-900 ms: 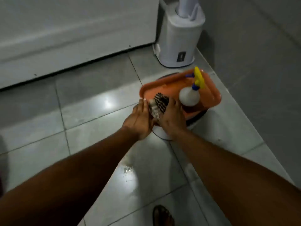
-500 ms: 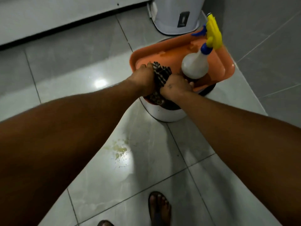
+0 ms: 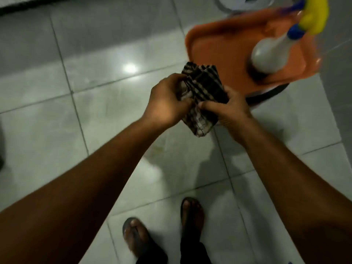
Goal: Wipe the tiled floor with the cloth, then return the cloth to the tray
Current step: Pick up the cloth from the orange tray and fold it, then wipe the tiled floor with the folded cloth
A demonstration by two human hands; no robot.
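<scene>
A dark checked cloth (image 3: 204,88) is bunched between both hands above the floor, just in front of the orange tray (image 3: 215,46). My left hand (image 3: 165,101) grips its left side and my right hand (image 3: 228,109) pinches its lower right part. The tray sits at the upper right on a round white base. Below the cloth, the pale grey tiled floor (image 3: 104,111) shows a faint yellowish stain (image 3: 158,149).
A white spray bottle (image 3: 270,54) with a yellow and blue trigger stands on the tray. A white appliance base (image 3: 245,2) lies behind it. My two feet in sandals (image 3: 163,235) stand at the bottom. A white cabinet edge runs along the top left.
Both hands have lifted the cloth off the tray's near edge and drawn it back toward me. The view has tilted down, showing both feet.
</scene>
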